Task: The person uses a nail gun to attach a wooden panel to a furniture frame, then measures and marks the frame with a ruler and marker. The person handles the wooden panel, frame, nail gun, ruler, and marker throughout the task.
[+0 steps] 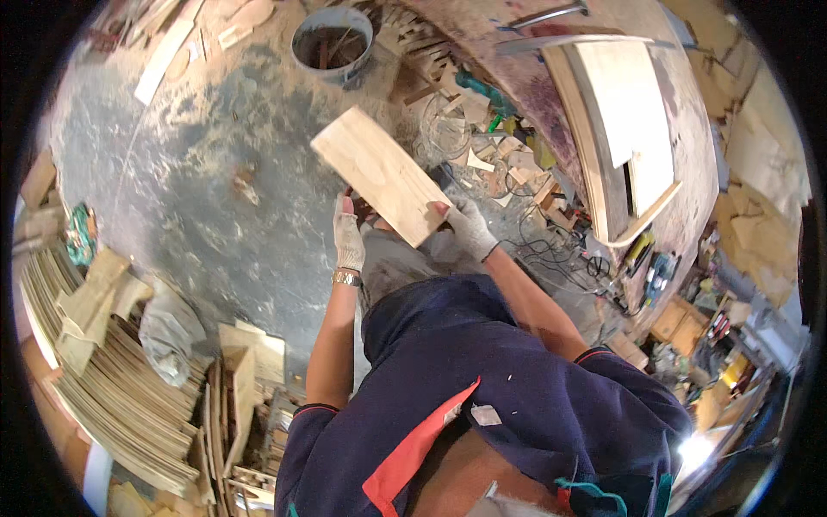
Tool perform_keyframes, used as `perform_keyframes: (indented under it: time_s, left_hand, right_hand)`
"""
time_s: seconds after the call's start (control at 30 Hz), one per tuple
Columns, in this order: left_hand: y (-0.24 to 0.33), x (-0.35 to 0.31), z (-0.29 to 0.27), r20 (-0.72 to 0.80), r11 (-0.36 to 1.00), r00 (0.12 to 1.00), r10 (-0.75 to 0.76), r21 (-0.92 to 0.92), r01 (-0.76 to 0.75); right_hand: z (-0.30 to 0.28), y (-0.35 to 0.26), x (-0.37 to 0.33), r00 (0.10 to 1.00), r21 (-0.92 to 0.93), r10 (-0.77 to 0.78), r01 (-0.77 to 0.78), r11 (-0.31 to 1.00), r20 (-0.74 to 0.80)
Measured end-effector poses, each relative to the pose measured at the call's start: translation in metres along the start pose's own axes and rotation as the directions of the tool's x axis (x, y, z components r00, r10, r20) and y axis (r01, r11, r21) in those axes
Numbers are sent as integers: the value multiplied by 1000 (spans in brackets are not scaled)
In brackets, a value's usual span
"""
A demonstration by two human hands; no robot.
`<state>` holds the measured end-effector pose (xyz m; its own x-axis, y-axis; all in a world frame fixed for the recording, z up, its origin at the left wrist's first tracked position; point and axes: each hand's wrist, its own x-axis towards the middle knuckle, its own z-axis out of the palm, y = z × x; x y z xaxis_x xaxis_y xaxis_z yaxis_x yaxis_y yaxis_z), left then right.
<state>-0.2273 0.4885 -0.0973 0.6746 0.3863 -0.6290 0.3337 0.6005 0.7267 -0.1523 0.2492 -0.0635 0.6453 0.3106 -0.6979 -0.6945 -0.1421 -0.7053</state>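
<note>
A pale rectangular wooden board (375,172) is held at a slant in front of me, over the grey floor. My right hand (469,231), in a light glove, grips its near right end, thumb on the top face and the other fingers hidden beneath. My left hand (348,237), also gloved with bare fingertips, is at the board's lower left edge. Its visible fingers are stretched upward, and I cannot tell whether they press on the wood. A metal watch (345,277) circles the left wrist.
A bucket (332,45) with scraps stands on the dusty floor (233,172) ahead. Offcuts and cables (543,246) litter the right. A workbench (693,164) there carries a curved wooden frame (594,146). Stacked curved wood strips (129,405) lie at lower left beside a grey bag (170,332).
</note>
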Motion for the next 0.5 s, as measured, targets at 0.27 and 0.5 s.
perform_keyframes:
  time_s: [0.27,0.5]
  left_hand:
    - [61,-29,135,414,1000,910,-15,18,9]
    - [14,-58,341,709,988,703,-47,136,-71]
  right_hand:
    - [-86,-39,-70,931,542,-217,350,764,-295]
    - [-192,-42,-150,688,404,-218,620,673,-692]
